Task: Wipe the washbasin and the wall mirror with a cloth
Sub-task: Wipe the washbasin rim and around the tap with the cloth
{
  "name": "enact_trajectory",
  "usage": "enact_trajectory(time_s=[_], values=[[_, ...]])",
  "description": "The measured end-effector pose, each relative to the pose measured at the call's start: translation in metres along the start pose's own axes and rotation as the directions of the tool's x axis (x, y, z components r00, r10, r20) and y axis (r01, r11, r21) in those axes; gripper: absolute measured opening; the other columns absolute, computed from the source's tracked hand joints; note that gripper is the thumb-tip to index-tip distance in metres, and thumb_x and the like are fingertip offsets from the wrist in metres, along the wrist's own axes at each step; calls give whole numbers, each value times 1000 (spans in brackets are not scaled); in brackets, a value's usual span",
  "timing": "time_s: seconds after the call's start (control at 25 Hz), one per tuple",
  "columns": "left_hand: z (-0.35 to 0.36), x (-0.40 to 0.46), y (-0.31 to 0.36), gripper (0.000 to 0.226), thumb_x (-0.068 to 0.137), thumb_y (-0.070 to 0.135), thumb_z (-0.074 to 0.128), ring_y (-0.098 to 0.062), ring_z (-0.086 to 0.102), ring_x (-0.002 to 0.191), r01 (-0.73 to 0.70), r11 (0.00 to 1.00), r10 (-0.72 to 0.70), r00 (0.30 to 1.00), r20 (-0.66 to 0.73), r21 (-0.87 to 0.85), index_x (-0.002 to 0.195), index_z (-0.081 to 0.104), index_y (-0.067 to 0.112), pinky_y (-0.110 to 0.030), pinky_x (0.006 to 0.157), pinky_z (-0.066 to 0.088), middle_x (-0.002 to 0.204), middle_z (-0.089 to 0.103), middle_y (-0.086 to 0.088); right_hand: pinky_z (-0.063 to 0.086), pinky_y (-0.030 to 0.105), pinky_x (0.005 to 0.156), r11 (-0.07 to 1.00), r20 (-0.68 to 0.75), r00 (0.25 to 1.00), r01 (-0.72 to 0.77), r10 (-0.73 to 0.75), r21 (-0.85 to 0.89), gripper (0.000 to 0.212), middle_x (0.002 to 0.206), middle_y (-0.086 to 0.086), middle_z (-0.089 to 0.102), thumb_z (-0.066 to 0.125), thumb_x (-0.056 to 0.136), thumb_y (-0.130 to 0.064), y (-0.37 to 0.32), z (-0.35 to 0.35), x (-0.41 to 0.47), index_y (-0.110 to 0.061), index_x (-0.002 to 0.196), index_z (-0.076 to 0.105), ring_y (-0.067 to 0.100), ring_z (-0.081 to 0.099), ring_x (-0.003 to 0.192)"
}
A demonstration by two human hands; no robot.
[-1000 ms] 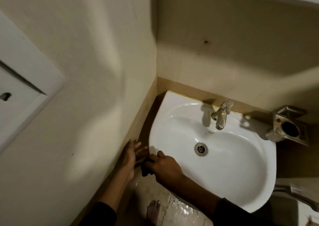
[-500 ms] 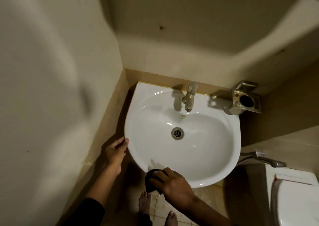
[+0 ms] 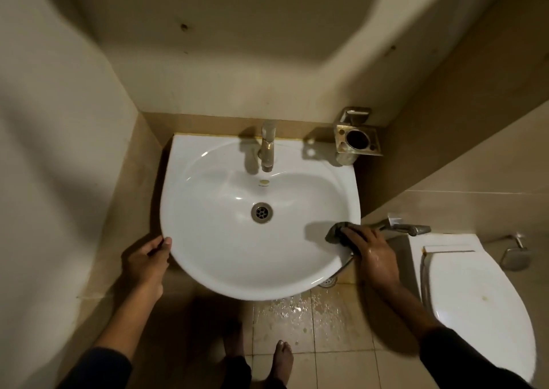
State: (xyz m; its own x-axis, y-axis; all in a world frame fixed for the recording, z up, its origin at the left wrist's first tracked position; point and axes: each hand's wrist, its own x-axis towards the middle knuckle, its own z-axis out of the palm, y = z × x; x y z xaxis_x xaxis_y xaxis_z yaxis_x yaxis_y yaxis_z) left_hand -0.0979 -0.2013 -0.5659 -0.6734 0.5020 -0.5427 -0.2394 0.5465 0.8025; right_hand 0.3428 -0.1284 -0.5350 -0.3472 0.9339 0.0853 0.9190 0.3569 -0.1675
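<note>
The right hand [image 3: 372, 255] holds a dark cloth [image 3: 337, 234], with its fingers [image 3: 352, 232] pressed down on it at the right rim of the white washbasin [image 3: 225, 258]. Half a second ago the cloth was at the near rim, and before that at the near left edge. So the wipe has gone round the rim from left to right. The left hand [image 3: 145, 262] rests on the left rim, fingers loosely curled against it and holding nothing. The rim looks almost done. The bowl around the drain [image 3: 261, 212] may come next. The wall mirror is not in view.
</note>
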Motion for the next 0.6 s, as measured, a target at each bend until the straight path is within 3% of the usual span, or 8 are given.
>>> enact_trajectory(time_s=[0.08,0.2,0.44,0.6], values=[[2,-1,1,42,91,14,64,-34,63,105,-8,1000,8,1000,9,10,129,57,1,-40,91,49,123,64,-23,59,45,71,994,25,994,-106,106,22,58,126,13,61,70,74,8,21,3,25,-11,128,62,36,57,105],[2,-2,3,42,91,13,63,-28,59,98,-13,1000,13,1000,5,21,131,55,-1,-40,88,48,123,63,-24,56,46,76,985,19,985,-169,169,27,53,125,15,61,69,79,6,31,7,71,-11,129,61,37,56,104],[2,0,2,43,92,14,63,-27,59,98,11,1000,-12,1000,18,16,131,55,1,-40,88,47,123,64,-23,51,46,82,981,-17,981,-194,195,26,43,128,14,59,63,88,-7,41,10,141,-16,130,60,38,53,110],[1,0,3,42,91,13,63,-28,59,99,20,1000,-21,999,26,6,131,56,0,-40,87,47,122,63,-25,51,46,83,975,-48,976,-207,211,79,44,125,14,61,63,88,-4,50,19,128,-15,131,59,38,56,107]])
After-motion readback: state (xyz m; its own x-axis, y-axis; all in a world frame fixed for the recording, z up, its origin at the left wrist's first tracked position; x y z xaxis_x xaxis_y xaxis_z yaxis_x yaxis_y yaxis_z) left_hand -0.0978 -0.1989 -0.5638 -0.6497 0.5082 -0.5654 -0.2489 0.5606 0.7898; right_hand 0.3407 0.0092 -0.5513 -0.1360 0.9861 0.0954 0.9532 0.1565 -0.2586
